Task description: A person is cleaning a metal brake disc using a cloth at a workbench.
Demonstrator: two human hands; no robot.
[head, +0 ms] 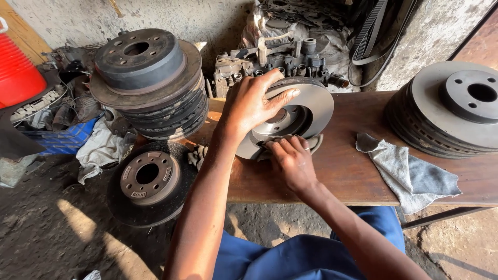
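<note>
A grey metal brake disc point(317, 106) stands tilted on the wooden bench point(353, 171), leaning toward me. My left hand point(252, 103) lies flat over its upper left face, fingers spread across the hub. Just below it, my right hand point(290, 161) presses a small dark pad or cloth piece point(314, 142) against the disc's lower rim. Both forearms reach in from the bottom of the view, above my blue trousers.
A grey rag point(410, 173) lies on the bench to the right, beside a stack of brake discs point(451, 111). Another stack point(148, 83) stands at the left, a single disc point(148, 179) lies on the floor, and metal engine parts point(280, 62) sit behind. A red container point(18, 72) is far left.
</note>
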